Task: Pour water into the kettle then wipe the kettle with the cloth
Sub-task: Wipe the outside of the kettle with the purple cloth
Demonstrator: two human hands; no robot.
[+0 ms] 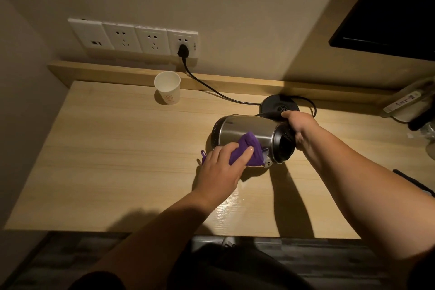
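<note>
A steel kettle [249, 130] with a black top is tipped on its side above the wooden desk [113, 153], its base pointing left. My right hand [300, 128] grips its black handle at the top end. My left hand [223, 167] presses a bunched purple cloth [244, 152] against the kettle's near side. A white paper cup [167, 87] stands upright at the back of the desk, apart from both hands.
The kettle's black power base [280, 105] sits behind the kettle, its cord running to a plug [182, 50] in the wall sockets. A wet patch [231, 205] shines near the desk's front edge. Clutter lies at the far right [414, 106].
</note>
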